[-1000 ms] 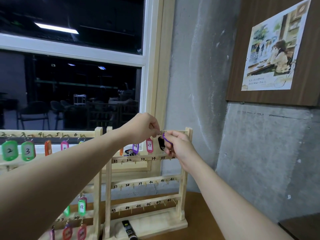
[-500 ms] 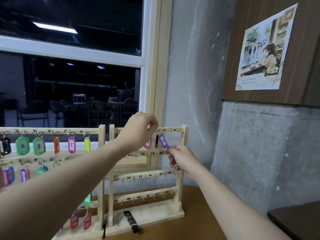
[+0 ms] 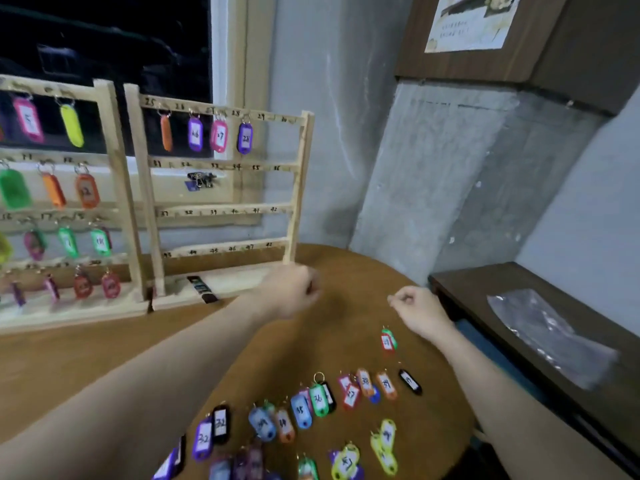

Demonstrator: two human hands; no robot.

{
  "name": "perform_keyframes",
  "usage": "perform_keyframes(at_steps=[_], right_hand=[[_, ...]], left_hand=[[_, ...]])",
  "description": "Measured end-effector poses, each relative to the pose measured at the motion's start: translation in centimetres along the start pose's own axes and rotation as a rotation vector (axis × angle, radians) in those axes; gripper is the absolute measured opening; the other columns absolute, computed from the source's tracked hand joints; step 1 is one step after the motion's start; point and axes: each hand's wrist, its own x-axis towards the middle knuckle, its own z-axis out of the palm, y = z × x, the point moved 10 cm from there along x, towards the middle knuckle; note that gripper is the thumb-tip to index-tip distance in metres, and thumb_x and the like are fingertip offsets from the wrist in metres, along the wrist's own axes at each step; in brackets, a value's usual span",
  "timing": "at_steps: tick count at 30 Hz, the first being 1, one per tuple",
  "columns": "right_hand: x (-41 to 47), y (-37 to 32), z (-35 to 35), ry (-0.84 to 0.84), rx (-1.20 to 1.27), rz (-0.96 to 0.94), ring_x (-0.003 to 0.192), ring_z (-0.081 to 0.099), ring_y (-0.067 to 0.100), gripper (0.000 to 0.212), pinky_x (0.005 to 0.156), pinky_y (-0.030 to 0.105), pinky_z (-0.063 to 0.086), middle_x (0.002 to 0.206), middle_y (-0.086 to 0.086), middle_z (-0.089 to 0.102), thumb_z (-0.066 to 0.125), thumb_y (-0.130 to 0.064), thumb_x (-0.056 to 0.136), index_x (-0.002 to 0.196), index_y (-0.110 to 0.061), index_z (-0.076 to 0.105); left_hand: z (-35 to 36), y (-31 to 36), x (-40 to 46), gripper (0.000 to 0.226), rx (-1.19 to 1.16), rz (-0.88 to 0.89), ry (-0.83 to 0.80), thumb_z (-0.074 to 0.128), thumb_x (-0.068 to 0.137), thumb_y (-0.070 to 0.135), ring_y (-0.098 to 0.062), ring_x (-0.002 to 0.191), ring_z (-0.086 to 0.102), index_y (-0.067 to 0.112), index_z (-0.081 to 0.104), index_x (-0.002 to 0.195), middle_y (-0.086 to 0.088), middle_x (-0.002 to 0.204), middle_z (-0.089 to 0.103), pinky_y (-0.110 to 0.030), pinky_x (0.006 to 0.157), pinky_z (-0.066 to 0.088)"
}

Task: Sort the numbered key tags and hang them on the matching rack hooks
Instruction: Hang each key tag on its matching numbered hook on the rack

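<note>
Key tags (image 3: pixel 318 400) lie scattered on the round brown table (image 3: pixel 86 368) at lower centre; others hang on the wooden rack (image 3: pixel 301 174) at upper left. Left hand (image 3: pixel 291 294) and right hand (image 3: pixel 417 311) hover mid-frame, fingers curled, holding nothing visible. Grey concrete wall (image 3: pixel 433 168) and a dark window (image 3: pixel 104 39) stand behind.

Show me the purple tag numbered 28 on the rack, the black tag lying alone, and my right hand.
purple tag 28 (image 3: pixel 245 138), head view, white label.
black tag (image 3: pixel 410 382), head view, body middle.
right hand (image 3: pixel 419 311), head view, back of hand.
</note>
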Motion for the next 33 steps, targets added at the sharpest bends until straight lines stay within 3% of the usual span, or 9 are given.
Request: perform_keyframes(at_steps=[4,7,10,13,17,21,25,28,33], right_hand=[[-1.1,6.2,2.3,0.002,-0.027,0.031,0.093,0.065,0.016,0.013,0.084,0.035,0.053,0.086,-0.01,0.068,0.069,-0.036,0.092,0.08,-0.031,0.069],[-1.2,7.9,3.7,0.0,0.121,0.032,0.1,0.064,0.013,0.006,0.085,0.027,0.051,0.098,-0.009,0.069,0.065,-0.025,0.097,0.097,-0.025,0.071],[-0.7,8.7,4.1,0.048,0.172,0.005,0.101,0.064,0.009,0.016,0.093,0.032,0.054,0.101,-0.01,0.069,0.063,-0.019,0.097,0.098,-0.034,0.07],[-0.2,9.3,4.5,0.057,0.155,-0.026,0.097,0.063,0.011,0.021,0.092,0.039,0.056,0.098,-0.011,0.068,0.064,-0.017,0.094,0.095,-0.038,0.069],[-0.3,8.7,4.3,0.089,0.085,-0.101,0.095,0.06,0.015,0.026,0.089,0.043,0.055,0.094,-0.015,0.065,0.067,-0.014,0.091,0.088,-0.04,0.066],[-0.7,8.4,4.1,0.128,0.039,-0.113,0.097,0.055,0.012,0.021,0.09,0.039,0.051,0.094,-0.015,0.062,0.065,-0.013,0.093,0.09,-0.034,0.067],[-0.8,8.3,4.1,0.133,0.056,-0.109,0.099,0.054,0.012,0.004,0.088,0.034,0.048,0.094,-0.017,0.062,0.069,-0.032,0.092,0.089,-0.034,0.067],[-0.7,8.2,4.5,0.112,-0.034,-0.091,0.098,0.051,0.008,0.014,0.09,0.033,0.041,0.095,-0.018,0.06,0.07,-0.049,0.087,0.092,-0.036,0.068],[-0.5,8.3,4.7,0.082,-0.056,-0.074,0.102,0.049,0.009,0.008,0.096,0.037,0.04,0.098,-0.017,0.058,0.07,-0.044,0.09,0.096,-0.039,0.068]], left_hand=[[8.5,2.8,0.9,0.023,-0.213,-0.111,-0.198,0.062,0.095,0.037,-0.02,0.097,0.067,0.019,0.075,0.105,-0.002,0.104,0.073,-0.032,0.087,0.054],[12.5,4.5,2.4,0.029,-0.394,-0.18,-0.269,0.065,0.095,0.039,-0.019,0.103,0.064,0.016,0.076,0.111,-0.004,0.11,0.072,-0.034,0.093,0.052],[14.6,5.5,3.9,0.028,-0.477,-0.213,-0.274,0.066,0.095,0.038,-0.018,0.101,0.064,0.016,0.075,0.11,-0.001,0.106,0.071,-0.027,0.084,0.048],[16.0,5.4,5.1,0.03,-0.491,-0.258,-0.24,0.071,0.088,0.048,-0.018,0.103,0.065,0.023,0.076,0.104,0.004,0.104,0.072,-0.031,0.085,0.051],[16.7,5.5,6.0,0.035,-0.379,-0.305,-0.242,0.077,0.073,0.063,-0.012,0.086,0.061,0.034,0.07,0.09,0.011,0.088,0.066,-0.029,0.069,0.044],[17.0,5.3,6.5,0.028,-0.351,-0.293,-0.308,0.078,0.077,0.054,-0.015,0.091,0.061,0.031,0.074,0.093,0.009,0.089,0.067,-0.031,0.075,0.048],[16.9,5.1,6.4,0.011,-0.529,-0.237,-0.361,0.079,0.083,0.037,-0.017,0.098,0.064,0.027,0.074,0.084,0.003,0.096,0.072,-0.033,0.087,0.051],[16.5,5.2,5.7,0.007,-0.685,-0.215,-0.367,0.075,0.089,0.029,-0.012,0.098,0.062,0.023,0.072,0.087,0.003,0.099,0.071,-0.025,0.079,0.044],[16.0,4.8,4.9,0.008,-0.813,-0.193,-0.31,0.074,0.091,0.024,-0.013,0.096,0.064,0.02,0.068,0.09,0.002,0.095,0.071,-0.024,0.08,0.042]])
